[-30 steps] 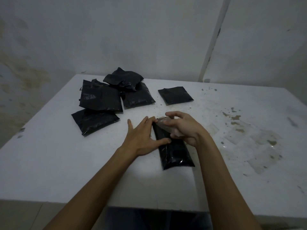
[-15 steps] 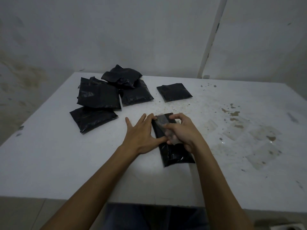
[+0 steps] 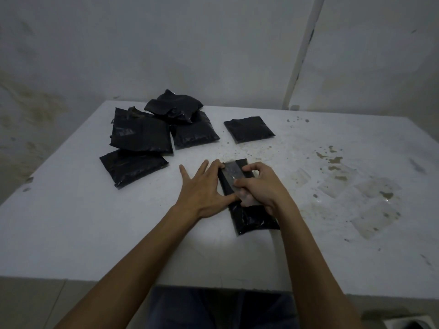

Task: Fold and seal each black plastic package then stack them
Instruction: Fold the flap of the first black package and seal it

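A folded black plastic package (image 3: 251, 217) lies lengthwise at the middle of the white table (image 3: 95, 233). A strip of clear tape (image 3: 232, 173) runs along its top. My left hand (image 3: 202, 186) rests flat with straight fingers against the package's left side, thumb touching it. My right hand (image 3: 261, 186) curls over the package and pinches the tape at its near end. A pile of several black packages (image 3: 142, 136) sits at the back left. One folded black package (image 3: 249, 129) lies alone behind my hands.
Strips of clear tape (image 3: 375, 217) are stuck to the stained table surface on the right. Walls stand close behind and to the left of the table. A white pipe (image 3: 299, 67) runs up the back wall.
My right hand has drawn the tape down along the package toward me, so more tape lies on its top. My left hand has stayed in place.
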